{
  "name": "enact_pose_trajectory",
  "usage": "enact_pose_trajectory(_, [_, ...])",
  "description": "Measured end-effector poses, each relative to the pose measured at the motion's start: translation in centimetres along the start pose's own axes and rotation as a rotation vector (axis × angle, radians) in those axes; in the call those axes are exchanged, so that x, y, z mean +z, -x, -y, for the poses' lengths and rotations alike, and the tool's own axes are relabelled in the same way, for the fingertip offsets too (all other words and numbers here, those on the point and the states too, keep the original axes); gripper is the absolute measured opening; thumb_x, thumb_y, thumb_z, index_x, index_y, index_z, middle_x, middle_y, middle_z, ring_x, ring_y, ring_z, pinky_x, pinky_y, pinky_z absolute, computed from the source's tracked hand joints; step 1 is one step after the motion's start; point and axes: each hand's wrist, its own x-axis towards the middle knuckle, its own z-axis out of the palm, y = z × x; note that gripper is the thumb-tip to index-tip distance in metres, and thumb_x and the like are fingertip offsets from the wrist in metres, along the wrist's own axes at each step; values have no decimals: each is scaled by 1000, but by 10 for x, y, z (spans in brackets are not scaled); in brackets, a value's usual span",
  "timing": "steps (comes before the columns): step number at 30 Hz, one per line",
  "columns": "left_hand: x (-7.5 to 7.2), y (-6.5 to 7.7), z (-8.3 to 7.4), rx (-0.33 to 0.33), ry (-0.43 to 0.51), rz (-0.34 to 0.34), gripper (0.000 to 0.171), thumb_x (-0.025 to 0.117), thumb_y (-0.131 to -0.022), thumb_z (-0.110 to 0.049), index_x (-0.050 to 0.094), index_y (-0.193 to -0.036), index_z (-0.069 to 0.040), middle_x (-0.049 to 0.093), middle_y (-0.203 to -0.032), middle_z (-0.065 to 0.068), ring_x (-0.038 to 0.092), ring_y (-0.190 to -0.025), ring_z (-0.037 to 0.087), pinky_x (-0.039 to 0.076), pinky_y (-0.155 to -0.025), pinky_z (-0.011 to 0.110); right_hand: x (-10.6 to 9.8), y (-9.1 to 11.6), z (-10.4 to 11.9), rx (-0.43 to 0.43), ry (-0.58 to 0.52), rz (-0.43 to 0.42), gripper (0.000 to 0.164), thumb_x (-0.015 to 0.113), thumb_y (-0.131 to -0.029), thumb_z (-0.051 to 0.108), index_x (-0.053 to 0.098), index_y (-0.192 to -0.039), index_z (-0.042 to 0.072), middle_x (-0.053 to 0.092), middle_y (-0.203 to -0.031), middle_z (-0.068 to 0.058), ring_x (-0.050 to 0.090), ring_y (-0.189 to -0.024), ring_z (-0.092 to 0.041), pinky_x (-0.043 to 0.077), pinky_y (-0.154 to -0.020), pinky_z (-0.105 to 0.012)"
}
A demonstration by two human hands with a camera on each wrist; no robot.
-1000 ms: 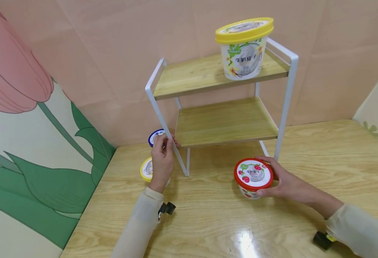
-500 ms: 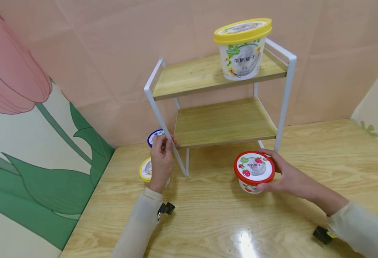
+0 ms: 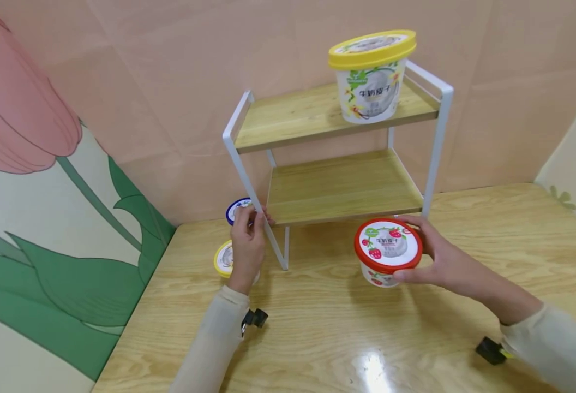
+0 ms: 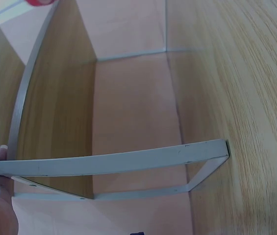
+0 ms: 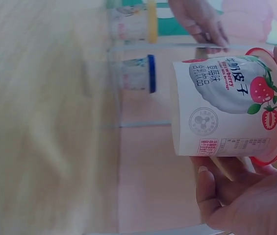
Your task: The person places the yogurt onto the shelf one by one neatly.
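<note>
My right hand point(image 3: 440, 268) holds a strawberry tub point(image 3: 388, 246) by its red lid's rim, thumb in front and fingers behind. The tub hangs upright a little above the table, before the shelf rack point(image 3: 347, 188). In the right wrist view the white side of the tub point(image 5: 221, 110) shows printed strawberries, with fingers under and around the lid. My left hand point(image 3: 247, 248) grips the rack's front left leg at the lower board's height. Fingers wrap that white metal leg point(image 4: 109, 164) in the left wrist view. A yellow-lidded tub point(image 3: 370, 90) stands on the top board's right side.
Left of the rack, a blue-lidded tub point(image 3: 236, 208) and another yellow-lidded tub point(image 3: 223, 258) stand on the wooden table point(image 3: 317, 327), partly hidden by the left hand and leg. A pink cloth backdrop point(image 3: 170, 71) hangs behind.
My right hand has lifted the strawberry tub off the table, up and toward the rack. The left hand keeps its grip on the rack's leg.
</note>
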Motion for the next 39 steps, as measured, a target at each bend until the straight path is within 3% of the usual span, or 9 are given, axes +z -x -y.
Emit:
enact_pose_trajectory(6, [1,0,7,22,22,-1,19,50,-102,-2,59,-108,14,53,-100,19,63,-84,31,63,-80,34,-6,-4,13,-31,-8,-25,92,79,-84,14,19,-154,21,49,-136,-5,48,-117,-6,56,-82,-23])
enact_pose_trajectory(11, [1,1,9,39,61,7,23,50,-103,-5,58,-107,16,50,-101,30,62,-84,33,63,-80,41,-12,-6,23,-48,-58,-35,87,74,-88,11,19,-155,22,46,-137,-3,50,-117,-10,59,-80,-27])
enact_pose_trajectory(16, [0,0,9,33,40,13,24,50,-103,-7,57,-108,16,50,-101,32,62,-84,39,62,-80,44,-17,-11,31,-37,-85,-58,85,71,-90,12,17,-155,21,44,-139,-3,48,-118,-14,61,-77,-29])
enact_pose_trajectory(23, [-2,0,8,21,13,-2,21,51,-102,-3,58,-108,16,53,-100,29,63,-82,13,63,-78,29,-19,-18,46,-28,-111,-88,78,67,-93,12,22,-154,29,47,-139,4,48,-121,-15,56,-84,-24])
enact_pose_trajectory(31, [0,1,8,31,43,-8,20,50,-102,-2,59,-107,15,53,-99,23,63,-83,32,63,-79,37,-22,-25,58,-56,-199,-78,78,61,-96,11,17,-157,30,44,-145,3,43,-128,-16,52,-91,-17])
enact_pose_trajectory(35, [0,1,9,35,75,-11,22,50,-102,-3,59,-105,17,52,-99,16,62,-83,31,63,-79,37,-23,-26,59,-61,-234,-79,77,59,-97,11,15,-158,29,43,-147,1,43,-130,-15,52,-91,-15])
enact_pose_trajectory(39, [-1,0,9,35,32,-8,23,50,-103,-5,59,-107,15,53,-99,19,63,-83,27,63,-79,40,-25,-28,59,-78,-247,-91,76,58,-98,10,15,-158,27,42,-148,0,43,-131,-15,50,-92,-13])
